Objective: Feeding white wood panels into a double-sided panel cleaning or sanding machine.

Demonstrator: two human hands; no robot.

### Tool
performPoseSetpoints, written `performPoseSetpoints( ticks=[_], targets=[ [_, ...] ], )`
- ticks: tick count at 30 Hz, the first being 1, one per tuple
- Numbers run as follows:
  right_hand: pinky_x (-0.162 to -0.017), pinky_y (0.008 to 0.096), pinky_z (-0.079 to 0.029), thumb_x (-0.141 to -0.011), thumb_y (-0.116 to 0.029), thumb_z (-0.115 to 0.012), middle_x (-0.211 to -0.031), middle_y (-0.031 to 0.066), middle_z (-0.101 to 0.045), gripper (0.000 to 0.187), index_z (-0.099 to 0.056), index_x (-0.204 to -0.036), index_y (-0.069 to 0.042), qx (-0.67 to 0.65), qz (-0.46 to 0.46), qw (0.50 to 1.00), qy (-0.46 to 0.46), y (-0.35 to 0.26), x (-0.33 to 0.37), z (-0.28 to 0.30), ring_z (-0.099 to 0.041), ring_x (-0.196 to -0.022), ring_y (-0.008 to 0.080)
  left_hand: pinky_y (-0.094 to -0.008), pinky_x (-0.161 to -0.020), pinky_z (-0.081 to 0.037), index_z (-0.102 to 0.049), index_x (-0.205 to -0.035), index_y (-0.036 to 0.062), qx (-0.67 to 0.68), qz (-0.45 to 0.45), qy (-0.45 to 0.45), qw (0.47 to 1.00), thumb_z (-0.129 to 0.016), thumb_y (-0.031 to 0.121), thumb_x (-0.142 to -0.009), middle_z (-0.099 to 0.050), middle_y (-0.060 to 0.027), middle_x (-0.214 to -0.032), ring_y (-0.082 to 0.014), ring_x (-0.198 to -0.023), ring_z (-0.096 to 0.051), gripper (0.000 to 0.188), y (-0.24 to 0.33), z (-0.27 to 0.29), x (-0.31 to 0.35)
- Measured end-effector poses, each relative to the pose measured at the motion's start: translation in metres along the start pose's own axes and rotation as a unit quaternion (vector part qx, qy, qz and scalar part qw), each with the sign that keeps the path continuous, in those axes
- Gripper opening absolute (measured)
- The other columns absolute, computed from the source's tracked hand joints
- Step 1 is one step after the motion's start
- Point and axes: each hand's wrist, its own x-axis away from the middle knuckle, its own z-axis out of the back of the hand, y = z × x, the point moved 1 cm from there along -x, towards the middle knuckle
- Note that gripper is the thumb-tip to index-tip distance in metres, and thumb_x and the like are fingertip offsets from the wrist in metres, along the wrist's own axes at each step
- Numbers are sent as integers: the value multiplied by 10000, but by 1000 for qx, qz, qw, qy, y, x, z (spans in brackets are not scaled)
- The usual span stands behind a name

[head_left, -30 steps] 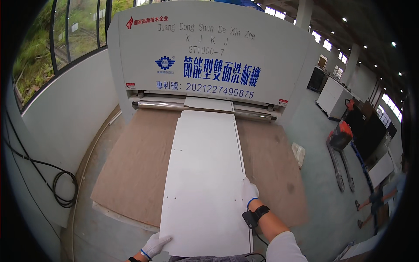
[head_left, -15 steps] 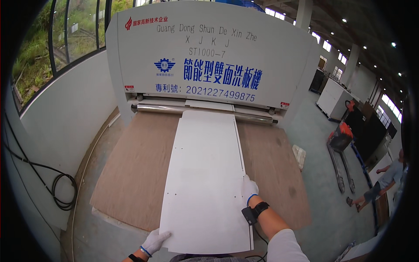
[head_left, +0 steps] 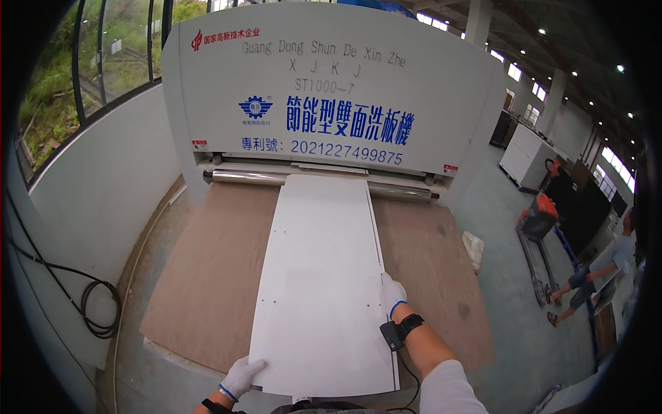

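Observation:
A long white panel [head_left: 318, 283] with small drilled holes lies lengthwise in front of me, its far end close to the metal roller [head_left: 248, 177] of a large white machine [head_left: 441, 90]. My left hand [head_left: 241, 377], in a white glove, holds the panel's near left corner, thumb on top and fingers hidden underneath. My right hand [head_left: 393, 292], also gloved, grips the right edge farther up. Beyond the far end, a second white panel [head_left: 331, 167] shows as a thin strip in the machine's slot.
A brown board surface [head_left: 200, 269] extends under and on both sides of the panel. Coiled black cable [head_left: 100, 307] hangs by the left wall. To the right stand an orange-red pallet jack [head_left: 538, 217] and another person [head_left: 607, 265]. A white block [head_left: 472, 250] lies beside the board.
The strip of the second panel has slid deeper into the machine. My panel has shifted slightly forward, with both hands keeping their hold. The other person has moved and now reaches toward the pallet jack.

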Motion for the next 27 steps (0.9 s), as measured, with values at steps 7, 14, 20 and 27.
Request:
performPoseSetpoints(
  ticks=[7,14,20,27],
  targets=[
    [-790,330,-491,-916,-296,-496,-1015,110,-642,391,-595,-1093,39,-380,-30,879,-288,56,0,14,-616,-865,231,-241,-402,-424,-547,-1077,-7,69,22,34,997,-509,304,-906,-604,-42,-755,-109,-524,-550,357,36,-12,-11],
    [-713,394,-547,-974,-330,-384,-1039,168,-615,422,-483,-1212,4,-368,-152,817,-417,144,117,57,-637,-841,265,-275,-649,-489,-542,-1078,-16,193,-2,16,981,-491,229,-920,-616,-67,-912,-148,-783,-602,296,23,-2,-37],
    [-588,383,-554,-958,-337,-410,-824,149,-633,387,-547,-1040,15,-444,-154,801,-371,174,135,38,-630,-668,242,-321,-797,-496,-531,-1069,-2,321,11,46,946,-458,186,-930,-612,-95,-1015,-202,-906,-607,245,15,-2,-52],
    [-625,393,-551,-952,-254,-429,-803,163,-627,307,-545,-1012,24,-547,-158,765,-301,144,139,39,-626,-656,253,-360,-928,-458,-482,-1155,-37,401,-24,58,914,-374,171,-958,-580,-150,-1114,-252,-1012,-579,306,33,-4,-63]
  ],
)
